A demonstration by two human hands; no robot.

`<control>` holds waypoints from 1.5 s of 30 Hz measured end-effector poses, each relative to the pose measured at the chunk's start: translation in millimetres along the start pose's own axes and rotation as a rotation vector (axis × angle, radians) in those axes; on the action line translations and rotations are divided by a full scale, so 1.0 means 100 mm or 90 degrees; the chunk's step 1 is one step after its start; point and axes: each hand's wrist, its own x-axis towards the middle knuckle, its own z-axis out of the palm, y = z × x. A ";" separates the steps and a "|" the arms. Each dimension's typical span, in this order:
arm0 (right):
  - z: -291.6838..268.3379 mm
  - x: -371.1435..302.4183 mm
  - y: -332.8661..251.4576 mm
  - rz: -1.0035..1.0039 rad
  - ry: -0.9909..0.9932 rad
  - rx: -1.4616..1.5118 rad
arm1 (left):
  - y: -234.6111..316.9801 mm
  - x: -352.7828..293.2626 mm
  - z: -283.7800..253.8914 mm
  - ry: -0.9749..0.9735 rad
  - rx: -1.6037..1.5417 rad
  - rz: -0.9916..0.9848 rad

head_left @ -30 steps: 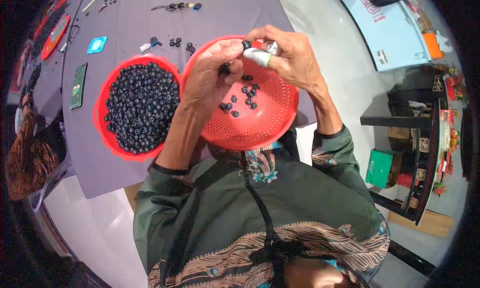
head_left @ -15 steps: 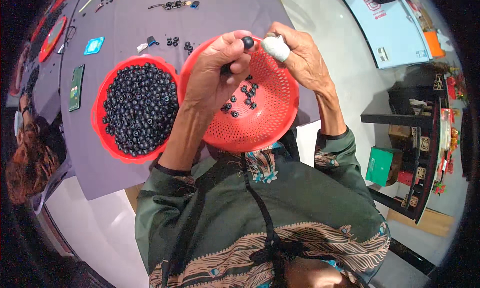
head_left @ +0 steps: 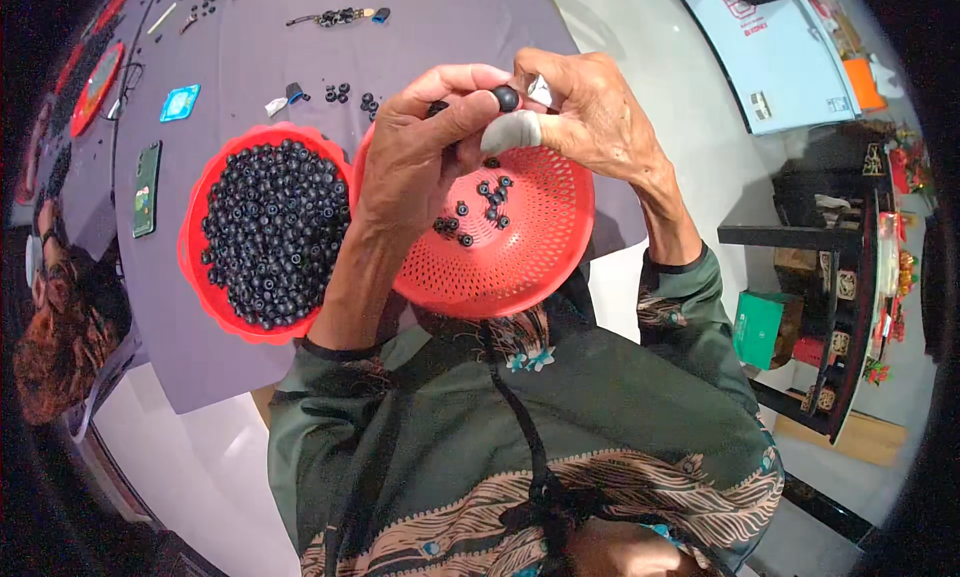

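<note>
Above a red perforated colander (head_left: pixel 520 277), my left hand (head_left: pixel 415 152) pinches a black bead (head_left: pixel 506 99) between thumb and index finger. A second dark bead (head_left: pixel 437 108) is tucked in its curled fingers. My right hand (head_left: pixel 600 117) is closed beside the pinched bead. Its thumb wears a whitish finger cover (head_left: pixel 512 133), close under the bead. A small pale, shiny piece (head_left: pixel 540 90) shows at its index finger; its kind is unclear. Several black beads (head_left: pixel 495 202) lie loose in the colander. To the left, a scalloped red bowl (head_left: pixel 195 267) is full of similar beads (head_left: pixel 275 227).
On the grey cloth-covered table (head_left: pixel 240 77) are a phone (head_left: pixel 147 189), a blue square packet (head_left: pixel 181 103), several loose black beads (head_left: pixel 337 93) and a beaded strand (head_left: pixel 335 18). A person's arm (head_left: pixel 48 227) shows at far left. A dark shelf (head_left: pixel 800 235) stands at right.
My right hand has come in to the left, its covered thumb turning from upright to lying under the bead. The pinched bead has shifted slightly right and down.
</note>
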 end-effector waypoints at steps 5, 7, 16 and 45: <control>0.01 0.04 0.02 -0.015 -0.014 -0.024 | 0.01 0.01 -0.01 0.009 0.017 0.016; 0.03 0.05 0.03 -0.028 -0.012 -0.024 | 0.02 0.01 -0.01 0.013 0.030 0.024; 0.03 0.07 0.05 -0.029 -0.025 -0.029 | 0.06 0.01 -0.01 0.024 0.049 0.033; 0.14 0.04 0.14 -0.117 0.026 -0.034 | 0.04 0.01 0.01 0.076 0.052 0.023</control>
